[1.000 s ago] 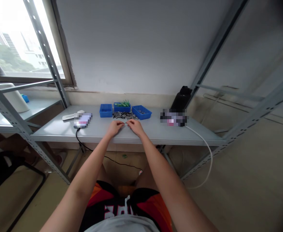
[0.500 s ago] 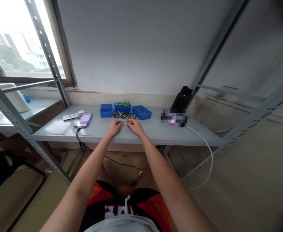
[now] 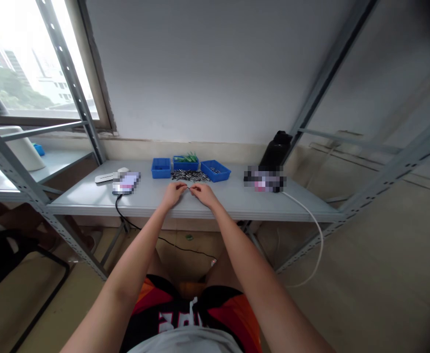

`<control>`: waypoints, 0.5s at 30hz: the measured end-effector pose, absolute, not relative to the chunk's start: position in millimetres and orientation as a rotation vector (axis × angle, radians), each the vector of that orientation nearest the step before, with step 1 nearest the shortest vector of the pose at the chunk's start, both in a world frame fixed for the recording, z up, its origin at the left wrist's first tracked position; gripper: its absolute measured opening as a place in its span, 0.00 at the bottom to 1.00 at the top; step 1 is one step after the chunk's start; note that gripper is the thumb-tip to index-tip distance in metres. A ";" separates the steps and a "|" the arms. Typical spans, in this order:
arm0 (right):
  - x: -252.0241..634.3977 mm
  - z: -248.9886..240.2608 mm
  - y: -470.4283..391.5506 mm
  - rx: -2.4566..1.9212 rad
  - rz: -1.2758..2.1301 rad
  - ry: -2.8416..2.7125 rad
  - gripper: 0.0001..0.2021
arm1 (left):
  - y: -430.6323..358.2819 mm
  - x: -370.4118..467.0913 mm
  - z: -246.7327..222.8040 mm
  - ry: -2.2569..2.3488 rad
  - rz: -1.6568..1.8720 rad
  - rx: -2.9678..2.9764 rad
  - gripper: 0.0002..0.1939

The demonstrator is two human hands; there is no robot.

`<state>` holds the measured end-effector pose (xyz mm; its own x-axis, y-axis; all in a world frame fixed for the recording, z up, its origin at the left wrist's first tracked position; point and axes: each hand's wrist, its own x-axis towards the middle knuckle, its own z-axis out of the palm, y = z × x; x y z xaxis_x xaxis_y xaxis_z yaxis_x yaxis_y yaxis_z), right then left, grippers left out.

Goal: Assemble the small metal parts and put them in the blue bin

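Observation:
My left hand [image 3: 174, 194] and my right hand [image 3: 203, 193] meet near the front of the grey shelf [image 3: 145, 201], fingertips pinched and almost touching. Between them is a small, thin dark piece [image 3: 188, 187], held at both ends and too small to make out well. Just behind the hands lies a pile of black and silver slender parts [image 3: 189, 175]. Around the pile stand a left blue bin [image 3: 161, 168], a middle blue bin [image 3: 180, 165] holding green pieces [image 3: 188, 157], and a right blue bin [image 3: 215, 171] with a few small parts inside.
A blurred phone-like item [image 3: 127, 183] with a black cable and a white object [image 3: 107, 177] lie at the left. On the right are a black bottle [image 3: 276, 149] and a blurred item [image 3: 264, 180] with a white cable. Metal posts frame both sides.
My right hand has shifted slightly left, towards my left hand, so the gap between the fingertips is smaller. My left hand has barely moved.

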<state>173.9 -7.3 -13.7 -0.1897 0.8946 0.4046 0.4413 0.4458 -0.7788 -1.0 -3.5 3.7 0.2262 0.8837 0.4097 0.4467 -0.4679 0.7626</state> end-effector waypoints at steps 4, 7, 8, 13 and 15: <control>172.4 -10.5 -10.9 -1.158 0.592 -1.883 0.09 | -3.3 -1.1 2.7 1.156 1.184 2.052 0.10; 171.8 -9.6 -11.6 -1.163 0.597 -1.904 0.09 | -2.4 -1.0 1.9 1.115 1.188 2.079 0.10; 171.8 -9.7 -11.4 -1.162 0.598 -1.908 0.09 | -2.3 -0.9 1.9 1.117 1.190 2.076 0.11; 172.5 -11.0 -9.1 -1.140 0.613 -1.858 0.10 | -4.1 -0.6 4.2 1.154 1.162 2.055 0.12; 172.6 -10.8 -9.3 -1.141 0.620 -1.856 0.10 | -5.4 -0.6 4.9 1.139 1.149 2.072 0.12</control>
